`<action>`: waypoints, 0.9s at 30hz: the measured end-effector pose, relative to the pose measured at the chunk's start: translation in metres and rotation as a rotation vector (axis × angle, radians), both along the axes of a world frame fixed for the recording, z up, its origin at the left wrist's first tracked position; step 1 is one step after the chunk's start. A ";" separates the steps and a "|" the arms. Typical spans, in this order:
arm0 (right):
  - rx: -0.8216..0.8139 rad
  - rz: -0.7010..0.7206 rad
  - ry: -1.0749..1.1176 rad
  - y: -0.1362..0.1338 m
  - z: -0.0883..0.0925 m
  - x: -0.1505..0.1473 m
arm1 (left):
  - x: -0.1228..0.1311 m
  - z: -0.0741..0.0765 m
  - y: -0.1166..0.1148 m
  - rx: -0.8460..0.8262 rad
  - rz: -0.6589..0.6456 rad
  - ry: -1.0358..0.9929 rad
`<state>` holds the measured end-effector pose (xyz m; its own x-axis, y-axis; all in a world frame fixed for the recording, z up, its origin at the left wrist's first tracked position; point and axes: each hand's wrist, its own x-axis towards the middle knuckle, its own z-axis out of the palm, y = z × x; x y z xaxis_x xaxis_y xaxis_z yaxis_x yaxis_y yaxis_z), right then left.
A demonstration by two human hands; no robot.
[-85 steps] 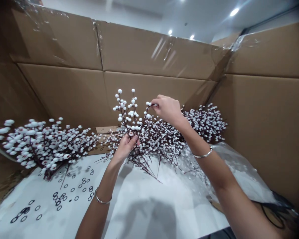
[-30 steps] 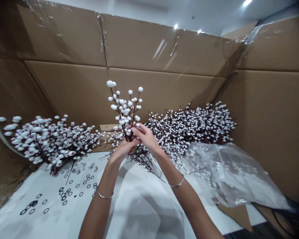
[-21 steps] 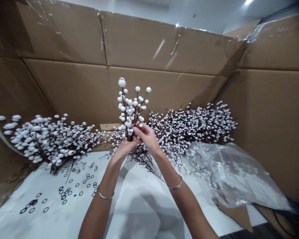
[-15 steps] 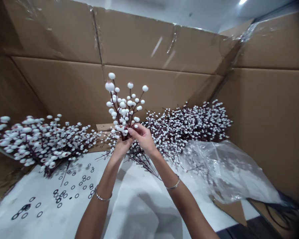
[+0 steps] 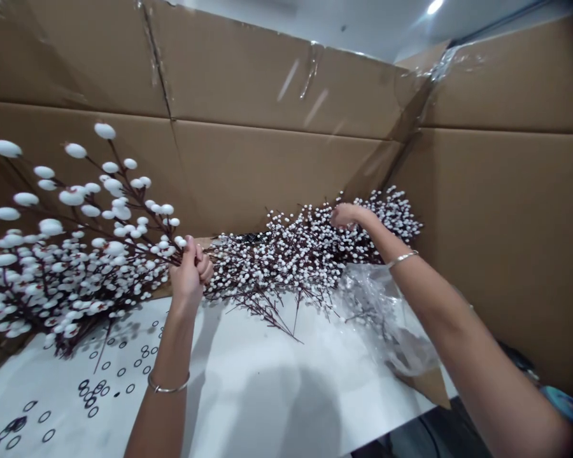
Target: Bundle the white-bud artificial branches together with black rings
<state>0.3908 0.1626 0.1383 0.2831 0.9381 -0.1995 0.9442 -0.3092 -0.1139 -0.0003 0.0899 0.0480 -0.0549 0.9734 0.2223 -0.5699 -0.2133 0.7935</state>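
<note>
The left hand (image 5: 190, 273) is clamped in a fist around the stem of a single berry spray (image 5: 116, 247), which fans out toward 10 o'clock from the hand. Its round white foam berries sit on thin, dark red twigs, the largest toward the tips. The right hand (image 5: 348, 216) lies at about 2 o'clock on the far side of a dense berry heap (image 5: 286, 261), fingers together and lightly curled, touching the berries. Whether it grips a stem, I cannot tell. The hands are well apart, each wrist wearing a thin silver bangle.

A second berry heap (image 5: 14, 299) lies at 9 o'clock, overlapped in view by the held spray. Both heaps rest on a white table (image 5: 248, 388), with loose black rings (image 5: 93, 411) scattered at 7 o'clock. A crumpled clear plastic bag (image 5: 386, 324) sits at 4 o'clock, just beneath the right forearm, with twigs showing through it. Taped cardboard walls (image 5: 277, 172) rise behind everything
</note>
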 end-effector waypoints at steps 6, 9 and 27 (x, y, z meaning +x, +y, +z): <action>-0.253 -0.091 -0.181 -0.033 -0.060 0.027 | 0.000 0.000 0.001 -0.026 0.000 -0.003; -0.196 -0.070 -0.221 -0.040 -0.079 0.034 | 0.001 0.000 0.001 -0.033 -0.004 -0.001; 0.107 0.157 -0.232 -0.032 -0.052 0.074 | -0.006 -0.001 0.003 -0.010 -0.035 0.014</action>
